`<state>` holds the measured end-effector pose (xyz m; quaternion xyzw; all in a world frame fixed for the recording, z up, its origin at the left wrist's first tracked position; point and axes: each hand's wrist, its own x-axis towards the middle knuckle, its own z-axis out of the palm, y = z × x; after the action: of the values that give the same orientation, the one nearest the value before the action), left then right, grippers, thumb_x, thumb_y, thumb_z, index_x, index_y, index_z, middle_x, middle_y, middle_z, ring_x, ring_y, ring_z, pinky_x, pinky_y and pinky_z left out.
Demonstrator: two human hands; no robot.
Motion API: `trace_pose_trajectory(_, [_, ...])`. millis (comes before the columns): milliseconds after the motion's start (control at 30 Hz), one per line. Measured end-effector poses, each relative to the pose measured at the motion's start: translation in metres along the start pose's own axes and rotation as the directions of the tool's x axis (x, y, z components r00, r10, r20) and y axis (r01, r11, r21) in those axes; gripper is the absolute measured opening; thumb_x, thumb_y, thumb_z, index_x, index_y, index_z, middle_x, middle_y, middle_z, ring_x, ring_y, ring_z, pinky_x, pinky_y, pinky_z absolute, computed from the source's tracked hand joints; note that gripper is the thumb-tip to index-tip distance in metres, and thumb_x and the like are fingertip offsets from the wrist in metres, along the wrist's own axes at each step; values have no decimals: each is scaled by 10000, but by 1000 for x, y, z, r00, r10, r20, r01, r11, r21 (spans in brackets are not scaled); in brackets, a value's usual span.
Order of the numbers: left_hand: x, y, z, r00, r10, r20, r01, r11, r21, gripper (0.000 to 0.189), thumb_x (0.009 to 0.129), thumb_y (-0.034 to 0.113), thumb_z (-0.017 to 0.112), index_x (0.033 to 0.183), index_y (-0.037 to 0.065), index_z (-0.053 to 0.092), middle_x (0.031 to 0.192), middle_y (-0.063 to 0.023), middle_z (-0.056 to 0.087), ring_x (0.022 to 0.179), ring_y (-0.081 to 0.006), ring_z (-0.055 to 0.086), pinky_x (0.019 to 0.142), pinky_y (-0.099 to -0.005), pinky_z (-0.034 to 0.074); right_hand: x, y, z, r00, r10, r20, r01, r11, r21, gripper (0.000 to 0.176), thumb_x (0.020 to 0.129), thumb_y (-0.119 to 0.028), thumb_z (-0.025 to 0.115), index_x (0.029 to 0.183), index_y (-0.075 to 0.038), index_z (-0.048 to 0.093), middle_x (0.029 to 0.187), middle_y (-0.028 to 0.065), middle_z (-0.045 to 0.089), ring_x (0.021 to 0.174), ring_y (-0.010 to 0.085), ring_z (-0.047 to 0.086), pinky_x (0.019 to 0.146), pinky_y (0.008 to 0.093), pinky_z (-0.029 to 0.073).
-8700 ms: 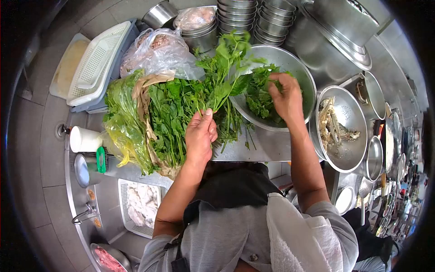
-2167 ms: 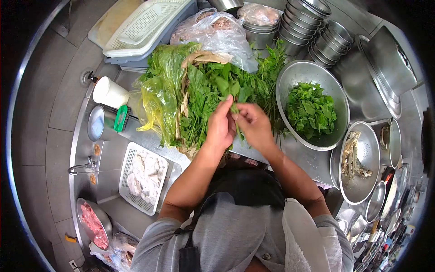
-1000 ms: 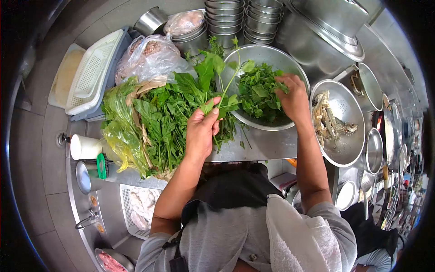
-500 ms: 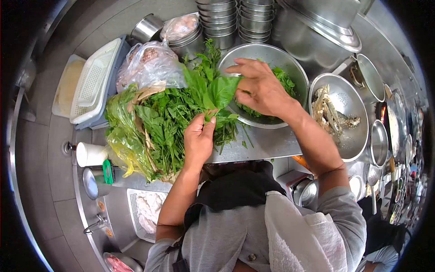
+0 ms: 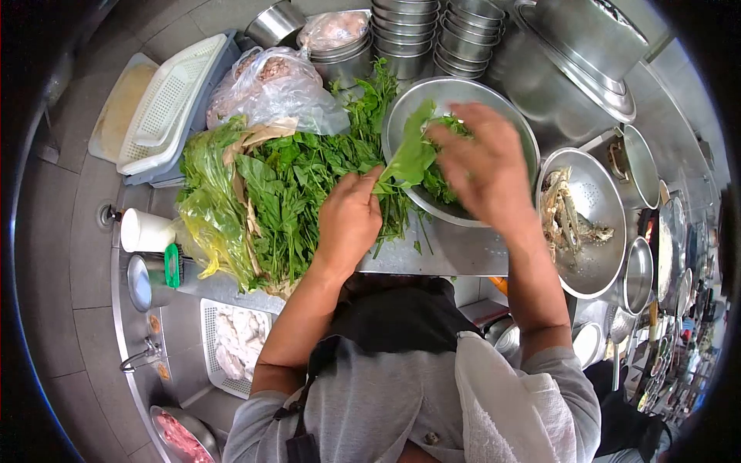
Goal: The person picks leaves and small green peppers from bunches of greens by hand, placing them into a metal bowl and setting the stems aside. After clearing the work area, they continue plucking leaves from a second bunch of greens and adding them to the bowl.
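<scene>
My left hand (image 5: 351, 220) pinches the stem end of a leafy green sprig (image 5: 411, 150), whose broad leaves point up toward a metal bowl (image 5: 527, 135). Blurred by motion, my right hand (image 5: 488, 166) is over that bowl, fingers stretched and apart, with nothing visible in them. Loose green leaves (image 5: 438, 181) lie inside the bowl, partly hidden by this hand. Beside my left hand spreads a large heap of leafy greens (image 5: 289, 197), lying on paper and a yellowish plastic bag (image 5: 204, 208).
A perforated metal bowl (image 5: 606, 258) with fish pieces stands at right. Behind are stacked metal containers (image 5: 403, 35), a large pot (image 5: 532, 69) and a clear bag of meat (image 5: 270, 92). White baskets (image 5: 166, 108) sit at left. A sink holds a basket of pale meat (image 5: 239, 339).
My left hand has moved slightly right and tilted the sprig toward the bowl. My right hand has moved right, away from the leaves and farther over the bowl. The whole view has shifted slightly.
</scene>
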<state>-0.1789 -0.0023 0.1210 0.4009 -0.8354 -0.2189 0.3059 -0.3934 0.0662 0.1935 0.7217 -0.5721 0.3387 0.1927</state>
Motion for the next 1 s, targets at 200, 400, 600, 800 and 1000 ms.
trace_pose_trajectory(200, [3,8,1,990,134,-40,-127,982,139,383,813,17,650,1189,60,713,910,-138,637,857,-338,662,750,-437,547,3,-17,28,921,-167,352,172,985,17,233,813,-240,743,1026,-146,753,1414,27,579,1450,294,373,1206,586,260])
trace_pose_trajectory(400, [-2,-2,7,995,90,30,-93,992,89,376,837,35,628,1202,66,712,940,-158,646,875,-351,666,773,-458,547,-9,-12,44,922,-222,318,208,975,77,164,805,-185,738,950,-110,731,1218,26,684,1323,266,500,1156,563,322])
trace_pose_trajectory(600, [2,-11,13,962,-171,211,222,943,-249,363,929,41,578,1281,31,670,1089,-184,680,972,-339,671,893,-368,514,0,25,28,965,168,-203,-142,980,137,104,797,-40,684,898,-62,697,940,129,709,844,334,639,779,457,481])
trace_pose_trajectory(800, [3,-23,15,904,-291,313,419,749,-513,312,994,102,563,1273,13,667,1112,-195,707,974,-247,687,878,-326,506,-18,41,6,975,219,-48,-223,968,-118,205,802,-52,729,1006,-70,734,1018,114,717,938,316,646,831,435,495])
trace_pose_trajectory(1000, [-1,-12,20,948,-209,241,296,856,-424,327,968,105,605,1280,31,666,1189,-231,687,1065,-324,689,904,-370,516,-26,-14,49,982,10,189,-29,995,100,282,782,-168,777,1055,-110,743,1108,57,698,1042,246,629,888,440,482])
